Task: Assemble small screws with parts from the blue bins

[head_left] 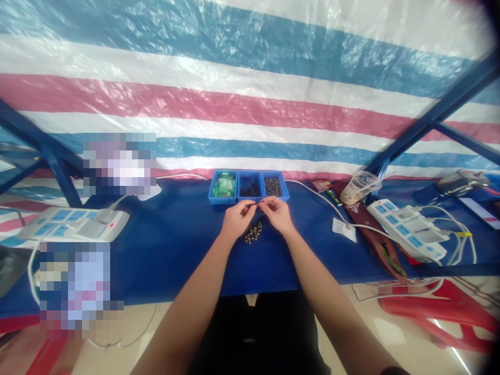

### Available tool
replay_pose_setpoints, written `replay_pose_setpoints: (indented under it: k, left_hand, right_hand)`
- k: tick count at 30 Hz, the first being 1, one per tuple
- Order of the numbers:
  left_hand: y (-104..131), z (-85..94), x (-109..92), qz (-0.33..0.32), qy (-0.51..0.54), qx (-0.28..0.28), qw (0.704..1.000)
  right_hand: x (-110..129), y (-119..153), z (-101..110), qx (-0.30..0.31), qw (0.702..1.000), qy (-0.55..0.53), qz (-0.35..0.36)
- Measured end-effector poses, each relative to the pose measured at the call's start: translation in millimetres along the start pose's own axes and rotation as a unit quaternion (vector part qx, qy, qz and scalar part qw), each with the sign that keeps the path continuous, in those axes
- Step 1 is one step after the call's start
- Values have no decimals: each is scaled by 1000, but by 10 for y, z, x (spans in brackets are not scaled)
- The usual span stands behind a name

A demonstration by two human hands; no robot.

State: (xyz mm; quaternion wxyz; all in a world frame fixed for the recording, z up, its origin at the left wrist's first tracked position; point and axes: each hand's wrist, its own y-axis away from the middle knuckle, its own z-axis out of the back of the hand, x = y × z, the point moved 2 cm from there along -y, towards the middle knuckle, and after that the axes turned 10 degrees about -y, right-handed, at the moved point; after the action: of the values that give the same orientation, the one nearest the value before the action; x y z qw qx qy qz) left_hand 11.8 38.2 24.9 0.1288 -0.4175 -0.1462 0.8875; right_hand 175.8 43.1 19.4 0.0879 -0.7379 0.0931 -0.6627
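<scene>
My left hand (239, 217) and my right hand (276, 212) meet fingertip to fingertip over the blue table, both pinched around something too small to make out. Just below them lies a loose pile of small brass and dark metal pieces (253, 233). Beyond my hands stand three joined blue bins. Green packets (225, 185) fill the left bin, black small parts (250, 186) lie in the middle one, and many small metal pieces (273, 186) are in the right one.
Power strips sit at left (74, 224) and right (406, 229) with white cables. A plastic cup (359, 187), a small clear packet (344, 229) and a brown strap (367, 224) lie at right. Blue metal braces rise on both sides before a striped sheet (250, 120).
</scene>
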Motion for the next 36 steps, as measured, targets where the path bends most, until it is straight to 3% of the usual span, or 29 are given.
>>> replay_pose_setpoints:
  k: [4, 9, 23, 36]
  left_hand:
    - [1, -14, 7, -3, 10, 6, 1000]
    - [-1, -45, 43, -3, 4, 10, 1000]
    - [-23, -37, 71, 7, 43, -4, 999]
    - [-22, -23, 55, 6, 30, 5, 1000]
  right_hand:
    - [28, 19, 5, 18, 994, 88, 57]
    - [74, 33, -8, 25, 991, 98, 92]
    - [0, 18, 32, -33, 999, 31, -6]
    - [74, 47, 23, -15, 993, 111, 41]
